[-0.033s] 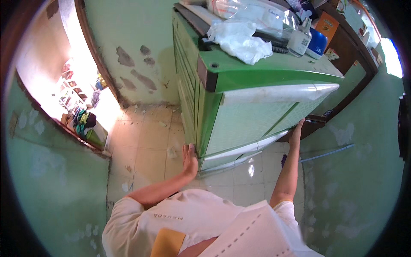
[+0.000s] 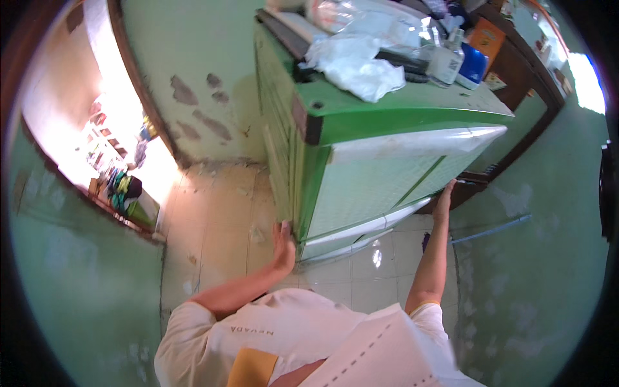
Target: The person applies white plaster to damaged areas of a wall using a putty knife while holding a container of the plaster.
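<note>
A tall green cabinet (image 2: 380, 180) with pale textured panels and white strips stands in front of me. My left hand (image 2: 284, 248) is against its lower left corner, fingers stretched upward and apart from any small object. My right hand (image 2: 443, 198) reaches to its far right edge, fingers extended against it, partly hidden. On the top lie a crumpled white plastic bag (image 2: 354, 68), clear-wrapped items (image 2: 361, 19), a clear bottle (image 2: 445, 64), a blue container (image 2: 472, 68) and an orange packet (image 2: 483, 35).
A bright doorway (image 2: 129, 90) on the left shows piled items (image 2: 129, 187). Patched green walls (image 2: 541, 271) flank me. The tiled floor (image 2: 213, 226) has scattered debris. A dark wooden piece (image 2: 516, 77) stands behind the cabinet at right, near a thin blue pipe (image 2: 496, 229).
The cabinet and the objects on it appear shifted slightly leftward in the view. Both hands remain against it, having moved very little.
</note>
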Available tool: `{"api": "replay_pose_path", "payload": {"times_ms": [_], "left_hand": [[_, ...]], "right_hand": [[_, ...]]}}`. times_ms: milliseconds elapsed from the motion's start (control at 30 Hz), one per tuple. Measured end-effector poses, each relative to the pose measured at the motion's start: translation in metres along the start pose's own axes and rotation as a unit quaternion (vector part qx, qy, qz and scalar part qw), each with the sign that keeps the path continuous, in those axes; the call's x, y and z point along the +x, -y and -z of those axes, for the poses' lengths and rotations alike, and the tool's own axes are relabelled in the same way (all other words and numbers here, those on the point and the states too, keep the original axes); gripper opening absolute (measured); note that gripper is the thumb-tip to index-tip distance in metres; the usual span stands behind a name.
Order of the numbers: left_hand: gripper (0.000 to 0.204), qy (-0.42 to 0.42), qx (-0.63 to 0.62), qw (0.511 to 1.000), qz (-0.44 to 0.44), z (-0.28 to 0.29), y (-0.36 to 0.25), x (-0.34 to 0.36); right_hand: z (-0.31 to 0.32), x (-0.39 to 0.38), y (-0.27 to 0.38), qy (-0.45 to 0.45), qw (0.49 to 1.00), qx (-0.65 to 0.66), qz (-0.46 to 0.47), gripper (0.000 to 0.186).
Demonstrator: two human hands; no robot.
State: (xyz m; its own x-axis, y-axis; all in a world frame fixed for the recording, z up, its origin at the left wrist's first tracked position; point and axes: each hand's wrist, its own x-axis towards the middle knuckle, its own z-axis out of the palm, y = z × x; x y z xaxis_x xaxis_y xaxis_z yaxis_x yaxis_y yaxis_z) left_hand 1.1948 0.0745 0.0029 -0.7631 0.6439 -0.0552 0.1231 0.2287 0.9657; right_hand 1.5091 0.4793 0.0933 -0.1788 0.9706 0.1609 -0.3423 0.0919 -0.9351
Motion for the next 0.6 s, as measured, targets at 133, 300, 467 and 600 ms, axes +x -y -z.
{"api": "replay_pose_path", "payload": {"times_ms": [133, 300, 467, 600], "left_hand": [[0.065, 0.05, -0.133, 0.99, -0.004, 0.021, 0.014, 0.012], [0.049, 0.148, -0.257, 0.955, -0.032, 0.046, 0.011, 0.038], [0.041, 0.13, -0.231, 0.963, -0.042, 0.062, 0.005, 0.113], [0.047, 0.067, -0.189, 0.979, -0.034, 0.096, -0.001, 0.215]], "right_hand": [[-0.011, -0.004, -0.007, -0.051, 0.998, -0.023, 0.008, 0.087], [-0.049, -0.021, 0.002, -0.083, 0.996, -0.03, 0.03, 0.079], [-0.057, -0.047, 0.002, -0.171, 0.975, -0.104, 0.095, 0.065], [-0.08, -0.099, -0.017, -0.229, 0.965, -0.122, 0.024, 0.061]]}}
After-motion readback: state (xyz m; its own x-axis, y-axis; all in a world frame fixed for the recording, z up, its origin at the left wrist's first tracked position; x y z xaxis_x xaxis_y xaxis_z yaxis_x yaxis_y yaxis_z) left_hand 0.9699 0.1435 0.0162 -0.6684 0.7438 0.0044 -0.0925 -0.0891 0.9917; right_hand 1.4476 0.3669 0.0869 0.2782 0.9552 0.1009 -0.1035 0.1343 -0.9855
